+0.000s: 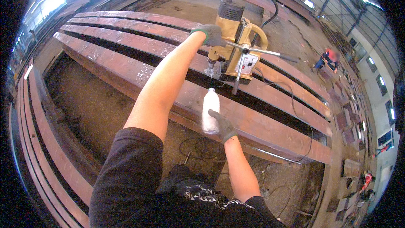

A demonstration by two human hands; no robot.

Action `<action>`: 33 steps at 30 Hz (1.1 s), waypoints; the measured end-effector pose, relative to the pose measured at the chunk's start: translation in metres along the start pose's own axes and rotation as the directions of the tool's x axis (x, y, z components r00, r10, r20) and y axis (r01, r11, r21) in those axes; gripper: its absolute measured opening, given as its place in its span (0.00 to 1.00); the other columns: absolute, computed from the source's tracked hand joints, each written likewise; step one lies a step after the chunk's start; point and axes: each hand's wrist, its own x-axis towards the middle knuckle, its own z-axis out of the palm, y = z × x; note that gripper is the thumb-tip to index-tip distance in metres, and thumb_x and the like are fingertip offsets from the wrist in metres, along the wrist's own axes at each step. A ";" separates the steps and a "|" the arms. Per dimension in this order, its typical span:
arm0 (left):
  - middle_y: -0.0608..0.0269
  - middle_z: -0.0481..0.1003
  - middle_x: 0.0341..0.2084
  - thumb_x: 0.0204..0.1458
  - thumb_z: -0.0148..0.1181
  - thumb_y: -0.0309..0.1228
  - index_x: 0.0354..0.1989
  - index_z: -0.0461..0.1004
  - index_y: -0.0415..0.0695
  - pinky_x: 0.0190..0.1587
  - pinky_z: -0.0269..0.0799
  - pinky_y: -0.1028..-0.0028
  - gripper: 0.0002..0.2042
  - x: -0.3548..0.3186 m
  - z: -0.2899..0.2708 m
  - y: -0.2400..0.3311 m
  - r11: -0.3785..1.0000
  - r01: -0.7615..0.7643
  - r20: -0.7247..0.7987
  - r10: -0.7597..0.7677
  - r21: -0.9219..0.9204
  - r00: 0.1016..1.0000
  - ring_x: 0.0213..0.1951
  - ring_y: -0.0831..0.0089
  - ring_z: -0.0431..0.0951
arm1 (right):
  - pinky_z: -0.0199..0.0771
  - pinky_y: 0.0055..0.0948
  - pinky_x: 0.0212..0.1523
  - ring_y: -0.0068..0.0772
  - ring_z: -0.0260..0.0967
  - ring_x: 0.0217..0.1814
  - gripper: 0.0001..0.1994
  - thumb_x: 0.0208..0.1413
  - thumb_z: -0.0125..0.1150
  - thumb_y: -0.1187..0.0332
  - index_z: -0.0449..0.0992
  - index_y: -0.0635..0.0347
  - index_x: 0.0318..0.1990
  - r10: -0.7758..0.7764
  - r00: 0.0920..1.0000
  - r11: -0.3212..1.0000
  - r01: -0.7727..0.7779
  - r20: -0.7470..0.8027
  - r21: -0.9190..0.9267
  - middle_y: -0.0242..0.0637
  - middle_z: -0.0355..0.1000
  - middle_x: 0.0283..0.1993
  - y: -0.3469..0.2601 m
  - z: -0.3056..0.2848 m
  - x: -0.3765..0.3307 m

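A yellow magnetic drill (226, 24) stands upright on the rusty steel beams, with its spoked feed handle (270, 53) facing me. My left hand (209, 35), in a grey glove with a green cuff, is closed around the left-hand spoke of that handle. Below it, the drill's chuck (209, 71) points down at a beam. My right hand (222, 126), also gloved, grips a white squeeze bottle (210, 107). The bottle is held upright, its nozzle just below the chuck; a thin line shows between the two, though I cannot tell whether it is liquid.
Several long steel beams (253, 116) lie side by side with dark gaps between them. A black power cable (292, 107) trails over them to the right. More beams (46, 114) lie at left. A person in red (331, 59) crouches at far right near scattered plates (349, 122).
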 end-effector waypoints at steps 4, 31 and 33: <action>0.52 0.83 0.28 0.48 0.66 0.58 0.32 0.85 0.38 0.40 0.77 0.58 0.28 -0.004 0.000 0.003 1.000 -0.020 -0.048 0.021 0.014 0.999 0.31 0.57 0.82 | 0.81 0.32 0.43 0.31 0.78 0.42 0.24 0.58 0.71 0.60 0.76 0.65 0.57 0.008 0.999 1.000 -0.008 -0.045 -0.011 0.36 0.79 0.47 0.003 -0.003 0.004; 0.52 0.83 0.30 0.48 0.64 0.58 0.34 0.85 0.39 0.39 0.77 0.60 0.28 0.019 0.014 -0.009 0.998 0.005 -0.004 -0.005 0.065 1.000 0.31 0.58 0.82 | 0.81 0.34 0.44 0.33 0.79 0.44 0.25 0.57 0.73 0.58 0.76 0.64 0.57 -0.001 0.999 1.000 0.001 -0.049 -0.002 0.37 0.79 0.48 0.003 -0.007 0.002; 0.52 0.83 0.29 0.48 0.64 0.58 0.33 0.85 0.39 0.38 0.77 0.60 0.28 0.024 0.020 -0.023 0.997 -0.024 -0.029 0.026 0.077 0.999 0.30 0.58 0.82 | 0.81 0.34 0.45 0.33 0.79 0.44 0.25 0.57 0.72 0.58 0.76 0.64 0.57 -0.001 1.000 1.000 0.001 -0.013 0.001 0.37 0.79 0.48 0.004 -0.004 0.001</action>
